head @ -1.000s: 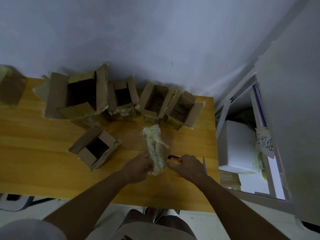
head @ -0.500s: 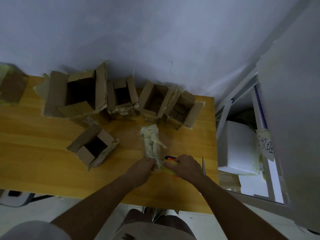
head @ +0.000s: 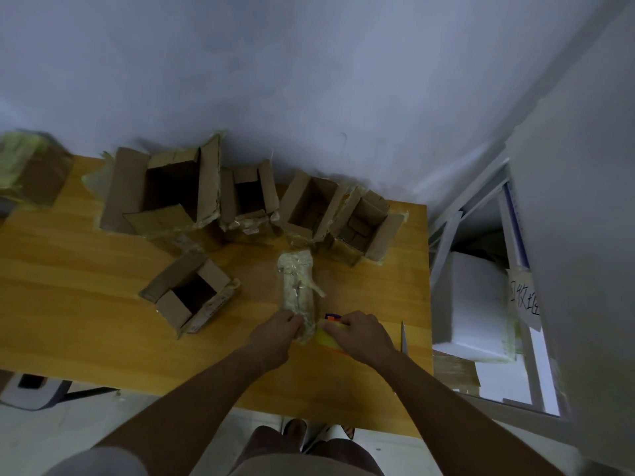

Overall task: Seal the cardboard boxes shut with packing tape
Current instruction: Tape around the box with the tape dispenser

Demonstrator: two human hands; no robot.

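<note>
At the far left edge of the frame a taped brown box lies apart from the rest, probably set aside because it looks sealed. Moving right along the back of the bench, against the wall, we see four open boxes in a row: a large box, a narrow box, a third box and a fourth box. Their flaps stand up, with old tape hanging from the edges. We judge they are lined up there to wait their turn. A fifth open box sits nearer us, left of centre, tilted and apart from the row.

At lower centre our left hand pinches the near end of a long tape-wrapped parcel, which lies lengthwise on the bench, its far end towards the row of boxes. That grip likely steadies the parcel so the tape can go on taut. Just right of it our right hand curls its fingers around a yellow and orange tape roll, held against the parcel's near end; its grip is closed on the roll.

Further right, near the bench's edge, a thin blade lies within reach, probably for cutting the tape. Beyond the bench, at the right of the frame, a white foam block rests on a shelf.
</note>
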